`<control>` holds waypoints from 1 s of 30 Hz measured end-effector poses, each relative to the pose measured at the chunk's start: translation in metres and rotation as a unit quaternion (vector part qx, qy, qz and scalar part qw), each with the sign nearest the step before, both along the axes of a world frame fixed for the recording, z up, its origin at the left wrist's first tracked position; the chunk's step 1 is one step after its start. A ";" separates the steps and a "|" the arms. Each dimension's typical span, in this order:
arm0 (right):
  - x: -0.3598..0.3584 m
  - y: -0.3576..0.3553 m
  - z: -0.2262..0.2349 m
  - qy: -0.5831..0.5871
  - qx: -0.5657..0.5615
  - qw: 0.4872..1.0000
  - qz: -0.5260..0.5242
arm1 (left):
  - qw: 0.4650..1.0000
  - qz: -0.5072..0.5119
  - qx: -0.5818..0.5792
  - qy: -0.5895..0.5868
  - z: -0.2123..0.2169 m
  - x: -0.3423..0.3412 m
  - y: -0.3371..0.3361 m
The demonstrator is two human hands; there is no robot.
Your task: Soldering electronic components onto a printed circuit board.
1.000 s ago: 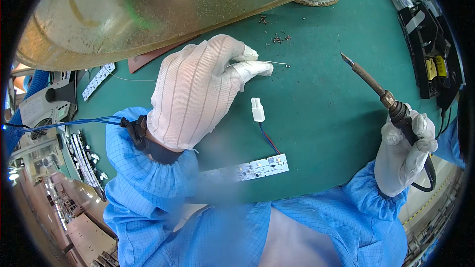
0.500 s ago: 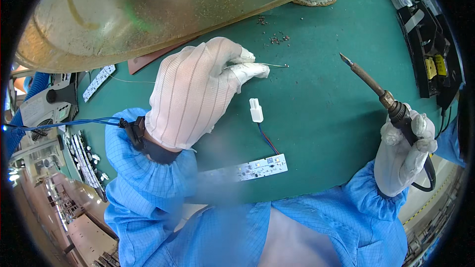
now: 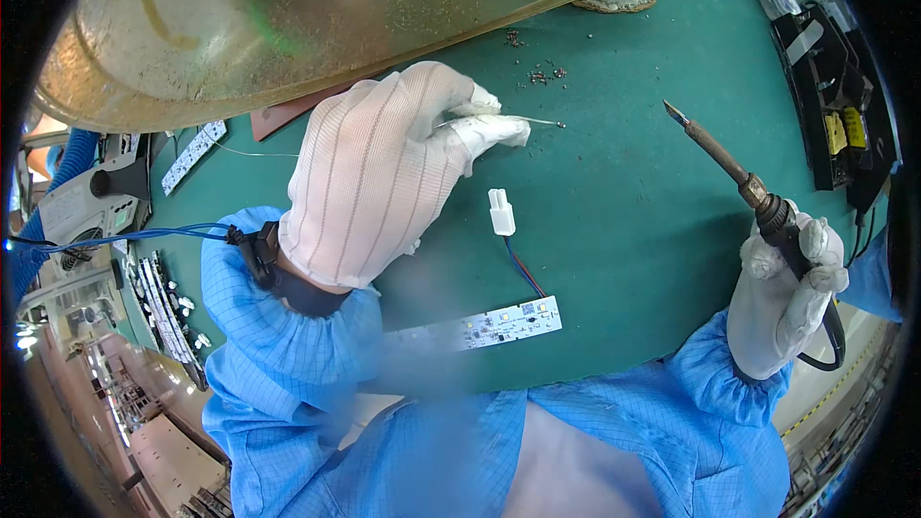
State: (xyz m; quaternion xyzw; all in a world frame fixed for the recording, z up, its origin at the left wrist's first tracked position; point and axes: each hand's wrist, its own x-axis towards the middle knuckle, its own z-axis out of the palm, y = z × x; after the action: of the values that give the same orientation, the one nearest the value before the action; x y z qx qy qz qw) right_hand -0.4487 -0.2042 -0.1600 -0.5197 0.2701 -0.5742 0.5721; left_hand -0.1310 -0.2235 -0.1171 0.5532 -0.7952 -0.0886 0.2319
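Observation:
My left hand [image 3: 379, 168], in a white striped glove, pinches a thin strand of solder wire [image 3: 539, 122] between thumb and forefinger. The wire's tip carries a small dark bead and points right, above the green mat. My right hand [image 3: 789, 288], gloved too, grips a soldering iron [image 3: 755, 194] by its dark handle, its tip aimed up and left, apart from the wire. Between the hands lies a white plastic connector [image 3: 501, 213], joined by red and blue wires [image 3: 525, 271] to a white LED circuit strip [image 3: 518, 321]. A blur hides that strip's left part.
A hazy transparent shield [image 3: 317, 19] spans the upper left. Dark solder crumbs [image 3: 545, 75] lie on the green mat [image 3: 614, 221]. A black iron stand [image 3: 833, 101] is at the far right. More circuit strips [image 3: 165, 302] lie left; another strip [image 3: 194, 155] rests under the shield's edge.
My left hand and the wire have shifted very slightly up and right. The soldering iron is held almost still in my right hand.

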 end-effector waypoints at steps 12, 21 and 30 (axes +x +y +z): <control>-0.006 0.000 -0.003 -0.001 0.007 1.000 -0.005 | 1.000 -0.013 0.000 -0.001 -0.005 -0.001 -0.001; 0.004 -0.007 -0.004 -0.001 -0.069 0.997 -0.017 | 1.000 0.019 0.009 0.021 -0.003 -0.001 0.000; 0.006 -0.005 0.004 0.071 -0.012 0.997 -0.005 | 0.997 0.059 0.024 0.038 -0.005 -0.006 0.000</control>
State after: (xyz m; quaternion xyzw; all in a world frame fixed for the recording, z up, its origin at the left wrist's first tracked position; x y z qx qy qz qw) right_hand -0.4432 -0.2088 -0.1564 -0.5645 0.3057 -0.5421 0.5423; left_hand -0.1375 -0.2237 -0.1218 0.6011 -0.7492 -0.1151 0.2532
